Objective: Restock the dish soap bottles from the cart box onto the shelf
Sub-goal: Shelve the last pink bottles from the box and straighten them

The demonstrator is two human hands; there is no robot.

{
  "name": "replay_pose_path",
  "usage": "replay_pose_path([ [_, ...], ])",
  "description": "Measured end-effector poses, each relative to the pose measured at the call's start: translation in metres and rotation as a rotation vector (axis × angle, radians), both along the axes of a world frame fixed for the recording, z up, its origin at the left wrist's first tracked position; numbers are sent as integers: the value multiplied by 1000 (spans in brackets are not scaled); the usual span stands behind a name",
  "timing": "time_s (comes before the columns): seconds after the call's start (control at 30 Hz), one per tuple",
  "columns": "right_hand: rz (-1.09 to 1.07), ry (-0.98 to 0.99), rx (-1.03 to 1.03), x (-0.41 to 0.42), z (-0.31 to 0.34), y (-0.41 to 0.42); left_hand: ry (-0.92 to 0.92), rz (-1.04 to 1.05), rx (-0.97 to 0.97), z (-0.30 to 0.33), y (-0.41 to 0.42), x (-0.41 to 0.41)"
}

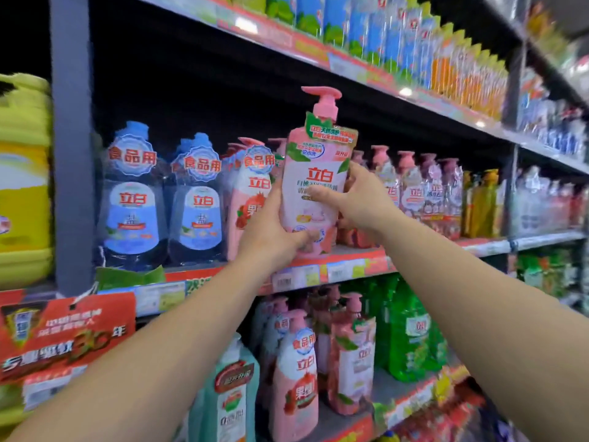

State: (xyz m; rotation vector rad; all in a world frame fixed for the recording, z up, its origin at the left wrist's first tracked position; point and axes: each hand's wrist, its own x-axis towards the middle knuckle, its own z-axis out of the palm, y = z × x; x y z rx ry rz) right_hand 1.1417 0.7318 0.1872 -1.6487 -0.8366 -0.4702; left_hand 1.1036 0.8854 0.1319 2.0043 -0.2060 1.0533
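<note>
Shelving (334, 269) in grey steel fills the view, its tiers edged with red price strips and packed with detergent. At far left stands a big yellow jug (24, 180), cut off by the frame edge. On the middle tier, two clear blue bottles (132, 199) carry the brand 立白 on an oval label and a round tag reading 食品用. Beside them a pink pump bottle (250, 199) bears the same 食品用 tag and 立白. A row of pink pump bottles (414, 189) runs on to the right, their small print too blurred to read. Green bottles (411, 333) sit on the tier below, next to more pink 立白 ones. A red hanging sign (67, 333) at lower left shows a large "30" and 年; the rest is smeared.

Held upright over the front edge of the middle tier is the dish soap bottle (314, 183), pink with a pink pump, 立白 in red on its label and a green and red collar tag around its neck. The left hand (271, 231) grips its lower body from the left, thumb across the front. The right hand (357, 199) clasps its right side, thumb laid over the label.
</note>
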Motion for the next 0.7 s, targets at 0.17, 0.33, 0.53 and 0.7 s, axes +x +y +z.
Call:
replay_pose_path([
  [0.17,54,-64,-43,72,15,-6,56,282,92,12,-22,54],
  [0.33,168,-90,-115,135,-1,-1,201,408,67,-4,-31,93],
  [0.53,288,-94,-243,167,-22,6,245,527,134,-4,-27,98],
  [0.7,298,-91,-312,172,-38,3,253,599,184,-4,-28,94],
])
